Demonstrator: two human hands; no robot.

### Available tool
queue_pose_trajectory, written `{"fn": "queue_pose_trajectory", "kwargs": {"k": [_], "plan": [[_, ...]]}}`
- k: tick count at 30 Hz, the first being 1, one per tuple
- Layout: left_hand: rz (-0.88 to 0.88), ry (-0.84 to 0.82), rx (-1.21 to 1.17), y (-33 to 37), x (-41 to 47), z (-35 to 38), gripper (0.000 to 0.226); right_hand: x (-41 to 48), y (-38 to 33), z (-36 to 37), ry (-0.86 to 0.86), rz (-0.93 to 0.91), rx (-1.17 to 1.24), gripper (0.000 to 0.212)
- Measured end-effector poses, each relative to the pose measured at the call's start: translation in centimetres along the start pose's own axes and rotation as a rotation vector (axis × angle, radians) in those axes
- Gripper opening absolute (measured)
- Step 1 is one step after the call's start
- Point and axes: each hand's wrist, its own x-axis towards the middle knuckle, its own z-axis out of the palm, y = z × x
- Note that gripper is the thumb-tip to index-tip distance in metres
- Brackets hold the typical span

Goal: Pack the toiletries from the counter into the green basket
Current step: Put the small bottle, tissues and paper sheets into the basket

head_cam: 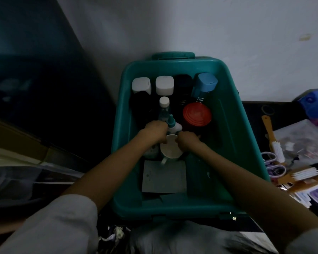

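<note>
We see both hands deep in the green basket (pixel 233 134): left hand (pixel 154 132) and right hand (pixel 188 141), fingers curled onto opposite rims of a white cup (pixel 171 150) near the middle. Bottles (pixel 164 85) crowd the far wall; bare floor runs along the right wall.

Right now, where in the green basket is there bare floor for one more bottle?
Bare floor runs along the right wall of the green basket, from the red-lidded jar down beside the grey card. Far end and left are crowded with bottles.
</note>
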Motion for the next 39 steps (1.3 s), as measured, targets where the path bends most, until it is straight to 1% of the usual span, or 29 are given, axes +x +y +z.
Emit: {"fn": "queue_pose_trajectory", "kwargs": {"k": [3,6,10,15,18,21,23,26,28,29,30,32,35,39], "plan": [[-0.045,0.063,0.037,0.5,0.3,0.4,0.024,-0.2,-0.4,0.3,0.043,0.005,-0.036,0.029],[-0.102,0.104,0.014,0.6,0.7,0.7,0.027,-0.4,-0.3,0.6,0.071,0.005,-0.043,0.029],[-0.150,0.160,0.001,0.9,1.0,1.0,0.024,-0.4,-0.2,0.5,0.058,0.010,-0.043,0.028],[-0.154,0.192,-0.012,0.9,1.1,1.2,0.021,-0.5,0.3,0.6,0.045,0.035,0.006,0.027],[-0.143,0.219,-0.004,0.9,1.0,1.3,0.020,-0.4,0.8,0.8,0.026,0.036,0.089,0.030],[-0.124,0.244,0.012,1.1,0.9,1.5,0.020,-0.4,1.5,0.8,-0.019,0.033,0.204,0.039],[-0.118,0.252,0.026,1.2,0.8,1.5,0.019,-0.3,1.9,0.5,-0.068,0.032,0.261,0.044],[-0.115,0.260,0.065,1.2,0.8,1.4,0.019,-0.4,2.6,-0.6,-0.187,0.028,0.437,0.047],[-0.126,0.253,0.085,1.1,0.7,1.2,0.022,-0.5,2.9,-1.4,-0.239,0.037,0.513,0.050],[-0.131,0.242,0.090,1.1,0.7,1.1,0.023,-0.5,3.0,-1.7,-0.258,0.050,0.530,0.049],[-0.136,0.229,0.093,1.0,0.7,1.0,0.025,-0.5,3.2,-2.0,-0.274,0.059,0.534,0.043],[-0.145,0.191,0.105,0.8,0.6,0.9,0.027,-0.5,3.5,-2.5,-0.289,0.066,0.514,0.025],[-0.164,0.125,0.136,0.6,0.4,0.9,0.028,-0.6,3.8,-3.0,-0.274,0.043,0.550,0.023],[-0.198,0.098,0.152,0.6,0.5,0.8,0.031,-0.8,3.8,-2.9,-0.229,0.023,0.534,0.023]]}}
